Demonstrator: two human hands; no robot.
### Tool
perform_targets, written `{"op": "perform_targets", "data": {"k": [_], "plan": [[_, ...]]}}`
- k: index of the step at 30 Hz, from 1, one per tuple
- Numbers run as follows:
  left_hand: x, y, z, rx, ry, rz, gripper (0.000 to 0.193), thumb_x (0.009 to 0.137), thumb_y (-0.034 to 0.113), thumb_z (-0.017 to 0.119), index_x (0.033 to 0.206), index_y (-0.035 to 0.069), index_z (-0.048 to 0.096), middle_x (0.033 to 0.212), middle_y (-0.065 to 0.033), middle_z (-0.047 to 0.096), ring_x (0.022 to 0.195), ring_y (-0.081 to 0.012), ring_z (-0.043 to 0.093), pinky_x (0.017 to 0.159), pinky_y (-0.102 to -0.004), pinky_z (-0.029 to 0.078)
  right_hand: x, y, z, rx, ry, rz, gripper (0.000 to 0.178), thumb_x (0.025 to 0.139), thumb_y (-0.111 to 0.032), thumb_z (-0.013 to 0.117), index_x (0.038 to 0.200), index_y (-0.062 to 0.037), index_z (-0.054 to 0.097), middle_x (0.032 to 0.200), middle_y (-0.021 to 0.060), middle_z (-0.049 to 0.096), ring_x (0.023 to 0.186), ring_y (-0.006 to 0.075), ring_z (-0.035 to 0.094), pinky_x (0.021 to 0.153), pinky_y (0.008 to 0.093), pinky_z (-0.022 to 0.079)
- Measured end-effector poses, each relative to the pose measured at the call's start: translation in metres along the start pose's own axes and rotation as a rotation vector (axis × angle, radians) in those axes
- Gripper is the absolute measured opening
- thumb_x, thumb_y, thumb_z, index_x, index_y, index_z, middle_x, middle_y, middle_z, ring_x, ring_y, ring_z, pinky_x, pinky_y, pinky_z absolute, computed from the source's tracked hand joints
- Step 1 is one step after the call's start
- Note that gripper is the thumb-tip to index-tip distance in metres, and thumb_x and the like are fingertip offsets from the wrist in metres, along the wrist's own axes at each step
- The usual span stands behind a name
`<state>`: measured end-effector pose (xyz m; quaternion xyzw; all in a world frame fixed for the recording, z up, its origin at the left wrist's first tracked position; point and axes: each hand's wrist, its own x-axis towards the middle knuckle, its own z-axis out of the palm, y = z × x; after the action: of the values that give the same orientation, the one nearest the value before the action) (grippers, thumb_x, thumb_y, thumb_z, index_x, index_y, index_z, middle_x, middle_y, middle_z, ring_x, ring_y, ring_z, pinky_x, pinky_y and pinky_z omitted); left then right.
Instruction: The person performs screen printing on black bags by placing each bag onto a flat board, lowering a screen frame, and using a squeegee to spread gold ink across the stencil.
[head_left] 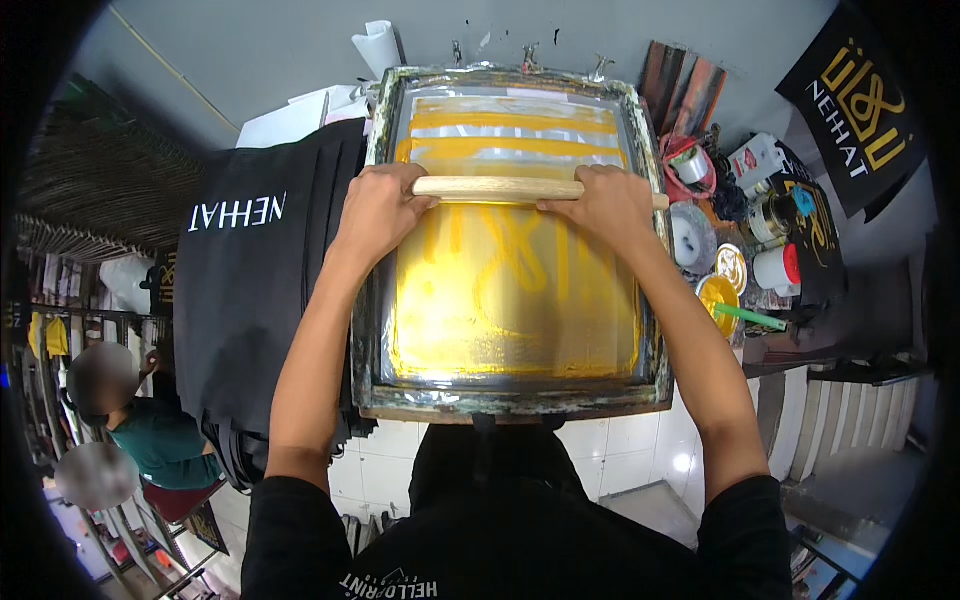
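Observation:
Both of my hands grip a long squeegee [500,188] with a pale wooden handle, laid crosswise over a printing screen [505,320]. My left hand [385,205] is closed round its left end, my right hand [605,205] round the right part. The screen's worn frame [520,408] is smeared with dried ink. Yellow-gold ink covers the mesh on my near side of the squeegee, with a lettering-like design showing through. Beyond the squeegee lie streaks of thicker yellow ink [510,150]. The squeegee's blade is hidden under the handle and my fingers.
Black bags [250,270] with white lettering are stacked left of the screen. At right stand a tub of yellow ink [716,294] with a green-handled tool [752,319], a red-lidded jar [776,267] and other containers. Behind left, a person in a green shirt [165,448] sits.

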<state>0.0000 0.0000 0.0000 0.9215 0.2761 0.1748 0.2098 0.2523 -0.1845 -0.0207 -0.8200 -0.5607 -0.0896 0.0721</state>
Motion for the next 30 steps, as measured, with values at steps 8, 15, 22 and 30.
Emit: {"op": "perform_targets", "data": {"k": [8,15,22,30], "plan": [[-0.086,0.022,-0.001,0.054,0.025,0.065,0.027,0.079,0.017,0.083,0.102,0.005,0.075,0.094,-0.0162,0.074,0.087,-0.0361,0.069,0.080,-0.0439,0.054,-0.088,-0.025,-0.017,0.063,0.017,-0.031,0.065,0.075,-0.071,0.075,0.080,-0.0064,0.073,0.077,0.0109,0.071,0.077,0.0301,0.072,0.067,0.0429,0.057],[-0.178,0.060,-0.016,0.014,-0.034,0.076,0.027,0.074,0.002,0.081,0.099,0.000,0.073,0.092,-0.0156,0.072,0.088,-0.0351,0.068,0.085,-0.0440,0.052,-0.183,-0.053,-0.030,0.113,0.092,-0.100,0.046,0.061,-0.047,0.088,0.073,-0.0101,0.064,0.071,0.0055,0.062,0.069,0.0273,0.065,0.060,0.0408,0.052],[-0.238,0.032,0.006,-0.292,-0.003,-0.026,0.072,0.068,0.016,0.091,0.133,0.004,0.064,0.137,-0.0174,0.065,0.127,-0.0354,0.061,0.112,-0.0484,0.043,-0.224,-0.066,-0.033,0.152,0.085,-0.084,0.043,0.053,-0.025,0.088,0.084,-0.0103,0.062,0.081,0.0036,0.062,0.081,0.0267,0.065,0.072,0.0414,0.052],[-0.256,0.010,-0.008,0.024,0.364,0.145,0.150,0.053,0.058,0.098,0.163,0.003,0.012,0.168,-0.0233,0.024,0.156,-0.0411,0.020,0.129,-0.0557,0.002,-0.211,-0.068,-0.086,0.231,0.322,-0.098,0.036,0.055,-0.017,0.076,0.090,-0.0093,0.069,0.096,0.0062,0.071,0.089,0.0252,0.069,0.075,0.0386,0.052]]}}
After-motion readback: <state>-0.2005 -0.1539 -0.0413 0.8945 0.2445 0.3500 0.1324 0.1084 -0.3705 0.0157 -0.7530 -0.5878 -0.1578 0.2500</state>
